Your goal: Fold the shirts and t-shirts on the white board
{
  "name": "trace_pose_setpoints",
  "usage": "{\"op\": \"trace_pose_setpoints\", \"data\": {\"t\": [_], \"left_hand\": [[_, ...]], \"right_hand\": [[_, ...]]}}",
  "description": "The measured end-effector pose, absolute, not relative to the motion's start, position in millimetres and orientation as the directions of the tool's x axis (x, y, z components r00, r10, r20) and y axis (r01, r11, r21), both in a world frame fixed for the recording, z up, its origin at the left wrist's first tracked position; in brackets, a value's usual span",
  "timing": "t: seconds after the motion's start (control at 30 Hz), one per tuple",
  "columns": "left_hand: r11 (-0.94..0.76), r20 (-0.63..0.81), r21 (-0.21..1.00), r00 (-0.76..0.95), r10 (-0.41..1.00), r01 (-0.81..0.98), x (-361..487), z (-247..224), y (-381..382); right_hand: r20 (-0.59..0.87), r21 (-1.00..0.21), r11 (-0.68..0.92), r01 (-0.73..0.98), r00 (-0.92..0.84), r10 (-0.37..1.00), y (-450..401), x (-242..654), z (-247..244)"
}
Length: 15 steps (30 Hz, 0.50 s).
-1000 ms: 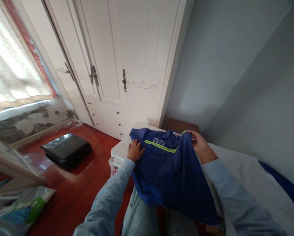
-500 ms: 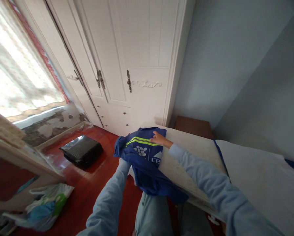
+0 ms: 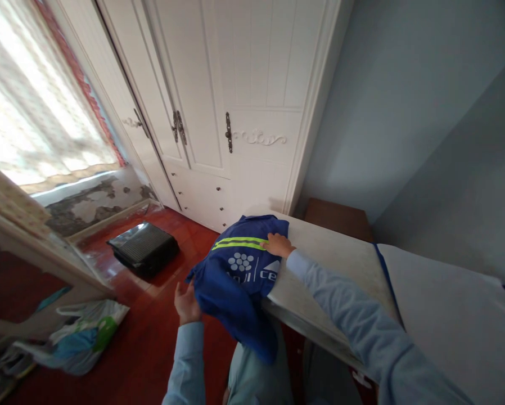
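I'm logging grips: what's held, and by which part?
Possibly the blue garment: left hand at its left edge, grip unclear; right hand on its yellow stripe.

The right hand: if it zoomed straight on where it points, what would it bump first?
Probably the bright stripe on the blue cloth; the right hand seems to touch it already, though depth is unclear.

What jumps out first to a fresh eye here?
The blue garment with its yellow-green stripe and white print, draped over the near edge of the pale tabletop, the left hand at its left edge and the right hand on top. Then the glossy black case on the red floor, left of the table.
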<state>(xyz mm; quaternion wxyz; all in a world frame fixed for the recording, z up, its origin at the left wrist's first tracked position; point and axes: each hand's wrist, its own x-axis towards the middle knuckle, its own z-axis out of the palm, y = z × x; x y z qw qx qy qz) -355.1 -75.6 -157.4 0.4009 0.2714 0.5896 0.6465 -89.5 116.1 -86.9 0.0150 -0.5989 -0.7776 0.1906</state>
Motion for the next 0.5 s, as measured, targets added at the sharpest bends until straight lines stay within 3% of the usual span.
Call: {"op": "trace_pose_setpoints", "data": {"t": [0.17, 0.33, 0.4, 0.5], "left_hand": [[0.053, -0.341, 0.784, -0.358, 0.869, -0.618, -362, -119, -60], [0.001, -0.288, 0.823, -0.416, 0.863, -0.568, -337, -78, -25], [-0.050, -0.231, 0.850, -0.456, 0.860, -0.524, -325, -60, -7], [-0.093, -0.146, 0.881, -0.452, 0.880, -0.465, -302, -19, 26]], "right_hand": [[-0.196, -0.309, 0.196, 0.931, -0.264, 0.944, 106, -92, -82], [-0.083, -0.359, 0.224, 0.906, -0.270, 0.959, 96, -96, -84], [-0.008, -0.544, 0.207, 0.813, -0.252, 0.968, 95, -105, -87], [0.016, -0.844, 0.099, 0.527, -0.160, 0.987, 101, -122, -90]]}}
